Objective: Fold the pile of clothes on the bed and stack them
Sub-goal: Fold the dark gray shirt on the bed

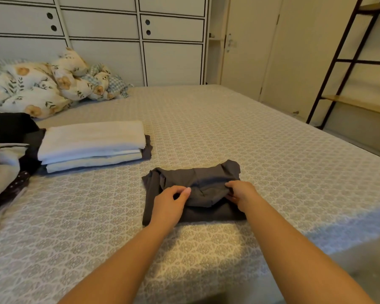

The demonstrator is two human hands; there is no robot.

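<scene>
**Dark grey garment, half folded, under both your hands**

Grey fabric sits in front of you on the patterned bed (228, 128): the dark grey garment (206, 213) lies as a rough rectangle with its long axis running left to right across your view, its neater folded edge toward you and its rumpled edge toward the wardrobe (140, 40). Your left hand (170, 201) rests on its left half with the fingers curled, pinching up a bit of cloth. Your right hand (242, 194) grips a fold on its right half, fingers tucked into the fabric.

To your left, well apart from the garment, a folded stack (92, 143) of white and cream pieces lies on a dark one, long axis also left to right. Beyond it at the left edge is the unfolded pile (2, 163). A floral duvet (42, 88) is bunched at the far left.
</scene>
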